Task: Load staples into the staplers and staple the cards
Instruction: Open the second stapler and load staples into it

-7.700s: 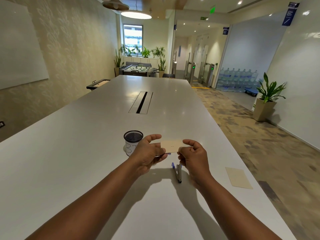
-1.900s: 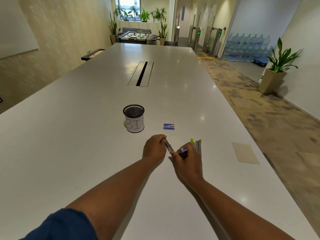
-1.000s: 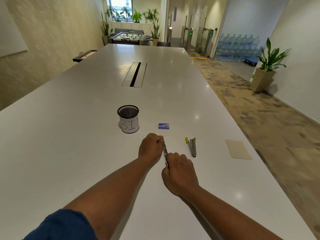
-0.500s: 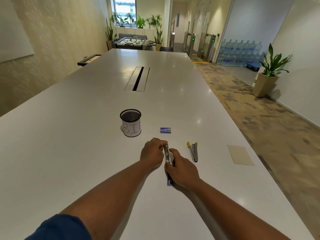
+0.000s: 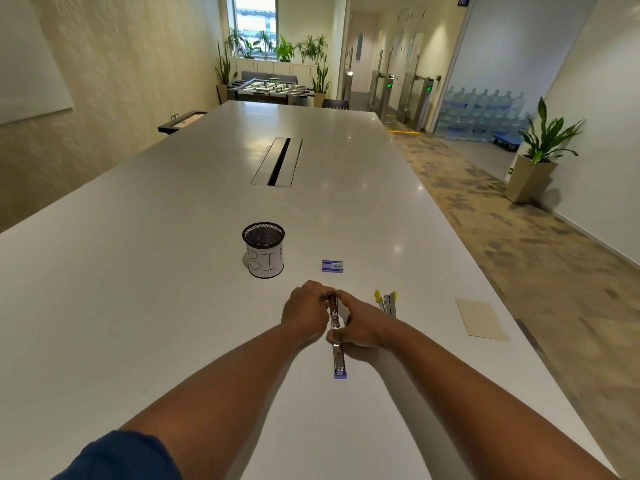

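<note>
Lying on the white table (image 5: pixel 145 278), long axis running straight away from the body: blue-ended stapler (image 5: pixel 336 344). Clamped from either side, left hand (image 5: pixel 306 311) at far end, right hand (image 5: pixel 362 325) mid-body, both equally near.

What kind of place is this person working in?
Probably an office common area: a long white meeting table with a cable slot, a foosball table at the far end, and stacked water-cooler bottles beside entry gates.
</note>
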Demonstrator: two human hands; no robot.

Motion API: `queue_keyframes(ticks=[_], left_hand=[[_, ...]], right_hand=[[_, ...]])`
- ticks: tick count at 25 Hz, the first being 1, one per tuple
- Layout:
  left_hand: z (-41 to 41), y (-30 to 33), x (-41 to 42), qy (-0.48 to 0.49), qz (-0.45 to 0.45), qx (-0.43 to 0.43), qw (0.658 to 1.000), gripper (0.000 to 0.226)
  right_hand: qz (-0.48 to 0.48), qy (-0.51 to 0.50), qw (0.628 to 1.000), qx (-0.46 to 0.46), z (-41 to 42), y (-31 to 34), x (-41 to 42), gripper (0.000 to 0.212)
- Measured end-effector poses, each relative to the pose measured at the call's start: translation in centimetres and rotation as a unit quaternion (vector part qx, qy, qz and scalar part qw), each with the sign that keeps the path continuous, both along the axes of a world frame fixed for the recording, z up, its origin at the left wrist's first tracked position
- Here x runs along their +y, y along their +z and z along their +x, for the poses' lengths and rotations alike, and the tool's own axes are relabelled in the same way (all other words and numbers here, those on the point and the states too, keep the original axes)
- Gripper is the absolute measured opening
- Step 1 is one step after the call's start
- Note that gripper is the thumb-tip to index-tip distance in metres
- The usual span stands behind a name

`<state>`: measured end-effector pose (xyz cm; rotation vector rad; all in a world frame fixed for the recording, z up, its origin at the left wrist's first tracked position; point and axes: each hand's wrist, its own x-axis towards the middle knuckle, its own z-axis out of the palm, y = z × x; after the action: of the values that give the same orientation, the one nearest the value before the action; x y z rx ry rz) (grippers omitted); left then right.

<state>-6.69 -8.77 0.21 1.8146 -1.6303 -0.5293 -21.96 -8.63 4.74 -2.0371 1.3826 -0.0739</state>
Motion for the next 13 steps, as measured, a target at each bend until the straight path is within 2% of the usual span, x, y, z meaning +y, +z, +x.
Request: queue_keyframes(ticks=[8,11,13], left_hand=[[0.32,0.38,-0.18,-0.012,0.019,0.009,1.0,0.027],[0.43,0.37,-0.23,-0.012,0.02,0.002,1.0,0.038],[0.41,0.38,-0.18,-0.014,0.02,0.001,1.0,0.037]], right_hand=[[-0.008,0.018,1.0,0.013,-0.15,0.19,-0.08,0.094],[-0.007,0.01,1.0,0.018,-0.04,0.29,-0.21,0.085],[-0.016,0.011,1.0,0.019,-0.02,0.18,-0.07,0.075]])
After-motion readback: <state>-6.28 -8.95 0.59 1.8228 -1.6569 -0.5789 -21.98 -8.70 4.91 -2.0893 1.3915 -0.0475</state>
